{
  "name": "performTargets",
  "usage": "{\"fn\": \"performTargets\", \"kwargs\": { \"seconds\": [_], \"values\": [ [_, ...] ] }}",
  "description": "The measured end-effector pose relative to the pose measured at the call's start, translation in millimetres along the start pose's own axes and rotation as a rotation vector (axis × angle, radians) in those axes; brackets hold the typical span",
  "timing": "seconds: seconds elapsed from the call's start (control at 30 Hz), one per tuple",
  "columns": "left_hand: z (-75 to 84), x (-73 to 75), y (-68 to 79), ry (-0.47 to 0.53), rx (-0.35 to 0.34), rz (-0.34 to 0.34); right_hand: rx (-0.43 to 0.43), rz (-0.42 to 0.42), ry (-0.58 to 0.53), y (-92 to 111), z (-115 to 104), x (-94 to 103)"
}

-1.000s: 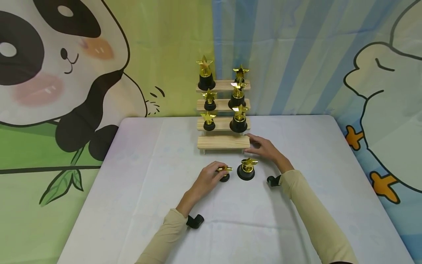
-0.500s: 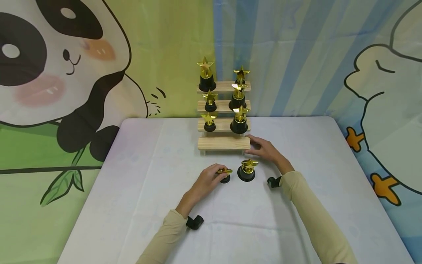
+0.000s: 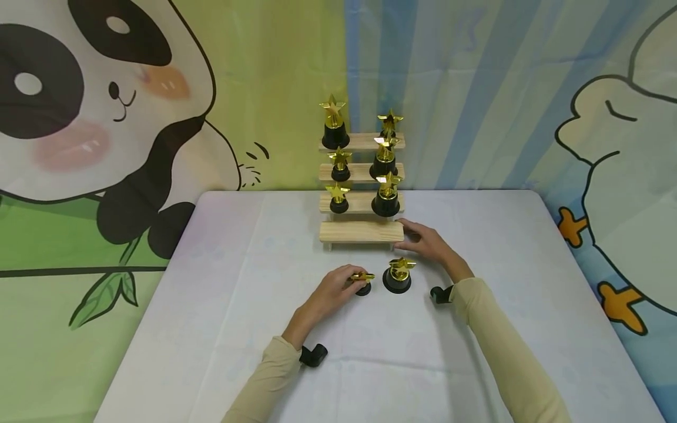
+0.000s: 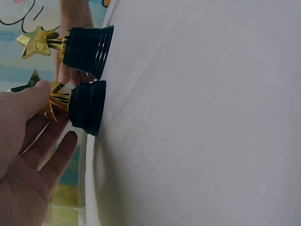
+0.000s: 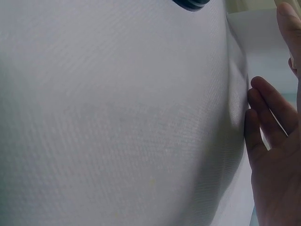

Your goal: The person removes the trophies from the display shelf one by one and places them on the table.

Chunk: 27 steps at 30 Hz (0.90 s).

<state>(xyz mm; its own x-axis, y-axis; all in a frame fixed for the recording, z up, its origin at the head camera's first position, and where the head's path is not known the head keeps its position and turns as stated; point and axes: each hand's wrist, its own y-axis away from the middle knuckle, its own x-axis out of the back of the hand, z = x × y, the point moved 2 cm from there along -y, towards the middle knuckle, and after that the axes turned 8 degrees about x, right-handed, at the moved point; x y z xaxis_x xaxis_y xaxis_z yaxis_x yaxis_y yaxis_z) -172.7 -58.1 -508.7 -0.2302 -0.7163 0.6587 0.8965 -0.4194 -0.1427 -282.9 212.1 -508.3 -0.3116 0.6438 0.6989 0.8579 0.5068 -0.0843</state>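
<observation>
In the head view my left hand (image 3: 334, 288) pinches the gold star of a small trophy (image 3: 363, 289) with a black base. The left wrist view shows thumb and fingers on that star (image 4: 55, 101), its black base down at the white cloth. Just right of it stands a larger star trophy (image 3: 397, 279), untouched. My right hand (image 3: 425, 242) is at the right end of the lowest wooden step (image 3: 362, 232), fingers extended. In the right wrist view the fingertips (image 5: 256, 84) lie close to the cloth; whether they touch the step is hard to tell.
Behind the lowest step rises a tiered wooden stand (image 3: 362, 202). Its three upper steps carry several star trophies, such as a tall one (image 3: 334, 126) at top left. A white cloth (image 3: 254, 264) covers the table, and a printed curtain (image 3: 476, 117) hangs behind.
Both hands keep nearly the same place, the left still on the small trophy. The whole scene sits slightly lower and further right in the head view, as the camera has shifted.
</observation>
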Motion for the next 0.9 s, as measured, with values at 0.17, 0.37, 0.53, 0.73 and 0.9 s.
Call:
{"fn": "performTargets", "kwargs": {
  "seconds": [0.17,0.37,0.53,0.73,0.9],
  "values": [
    [-0.6,0.5,0.6,-0.023,0.003,-0.022,-0.003,-0.002,0.004,-0.1,1.3,1.4],
    [-3.2,9.5,2.1,-0.031,-0.007,-0.008,-0.002,-0.004,-0.010,0.7,-0.4,1.0],
    [-1.8,34.7,-1.1,0.034,0.004,0.033,0.012,-0.002,-0.013,1.3,-0.5,1.2],
    [6.5,60.3,-10.5,0.049,0.034,0.077,0.020,0.011,-0.012,1.2,1.0,2.7],
    [13.1,67.1,-20.1,0.035,-0.020,0.105,0.015,0.006,-0.023,1.7,1.7,1.2]
  ]
}}
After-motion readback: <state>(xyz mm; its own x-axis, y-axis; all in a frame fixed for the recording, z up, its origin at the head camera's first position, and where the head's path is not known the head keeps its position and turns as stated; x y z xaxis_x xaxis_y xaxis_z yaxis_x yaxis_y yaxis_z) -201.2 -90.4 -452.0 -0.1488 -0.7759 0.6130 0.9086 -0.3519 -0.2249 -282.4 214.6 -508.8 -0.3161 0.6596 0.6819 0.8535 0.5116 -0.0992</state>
